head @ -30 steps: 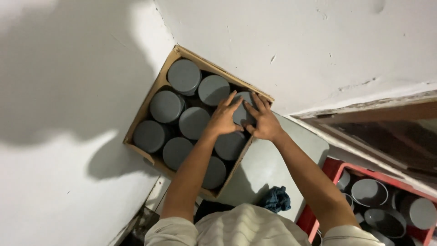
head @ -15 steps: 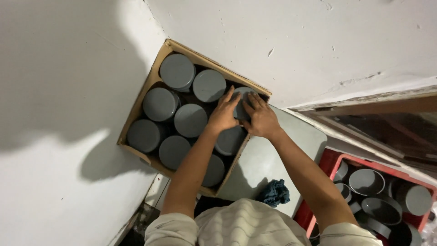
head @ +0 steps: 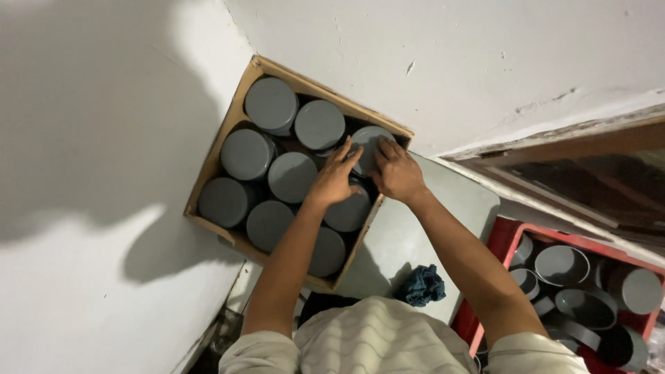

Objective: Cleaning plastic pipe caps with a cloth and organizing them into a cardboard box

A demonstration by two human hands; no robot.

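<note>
A cardboard box (head: 223,147) stands in the corner against the white wall, packed with several round grey caps. Both hands grip one grey cap (head: 368,140) at the box's right corner. My left hand (head: 335,177) holds its left side, fingers spread over the top. My right hand (head: 395,170) holds its right side. Other grey caps (head: 271,104) lie flat side up beside and below it.
A red crate (head: 509,235) with more grey caps, some hollow side up, sits at the lower right. A dark blue cloth (head: 422,285) lies on the grey surface (head: 402,235) between box and crate. A wooden frame runs along the right.
The view has shifted a little. Both hands have stayed on the same grey cap at the box's right corner, pressing it lower among the others.
</note>
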